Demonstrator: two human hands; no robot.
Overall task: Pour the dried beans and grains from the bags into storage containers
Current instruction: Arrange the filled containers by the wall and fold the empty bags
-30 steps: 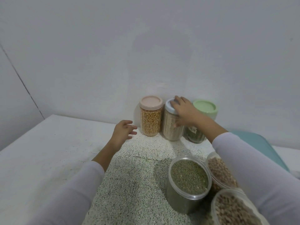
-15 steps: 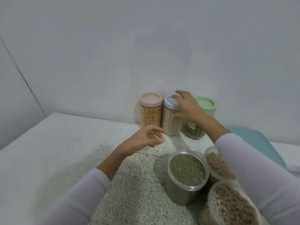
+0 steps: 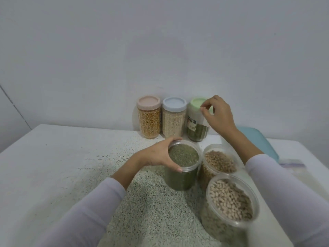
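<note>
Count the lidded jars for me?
3, in a row against the wall: pink lid on the left, blue lid in the middle, green lid on the right, partly behind the right hand.

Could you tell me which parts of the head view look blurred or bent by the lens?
In the head view, the nearest open jar of pale beans is soft at its front rim; the right hand is slightly smeared; the counter edges curve from wide-angle distortion; the lidded jars by the wall stay fairly sharp.
</note>
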